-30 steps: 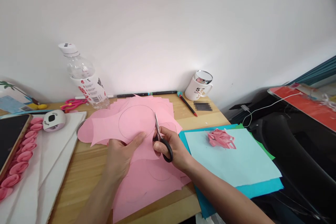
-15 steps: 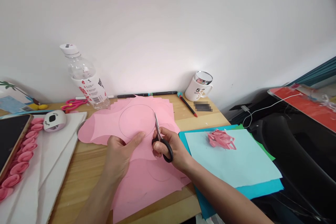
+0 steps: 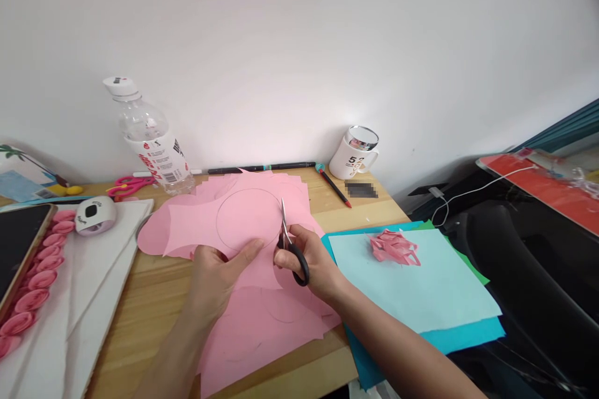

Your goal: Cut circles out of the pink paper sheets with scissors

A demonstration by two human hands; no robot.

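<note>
My left hand [image 3: 216,280] pinches the near edge of a pink paper sheet [image 3: 243,218] that bears a pencilled circle, thumb on top. My right hand [image 3: 312,260] is closed through the black handles of a pair of scissors [image 3: 289,243]. Their blades point away from me and sit at the right side of the circle. More pink sheets [image 3: 262,324] lie underneath on the wooden desk [image 3: 140,299].
A plastic bottle [image 3: 150,137] and pink scissors [image 3: 131,186] stand at the back left, a white mug [image 3: 353,154] and pens at the back. Light blue paper [image 3: 421,287] with pink scraps [image 3: 395,247] lies right. White paper with pink rolled pieces [image 3: 32,280] lies left.
The scissors and my right hand have shifted slightly right and forward along the circle's edge. My left hand has turned the pink sheet a little.
</note>
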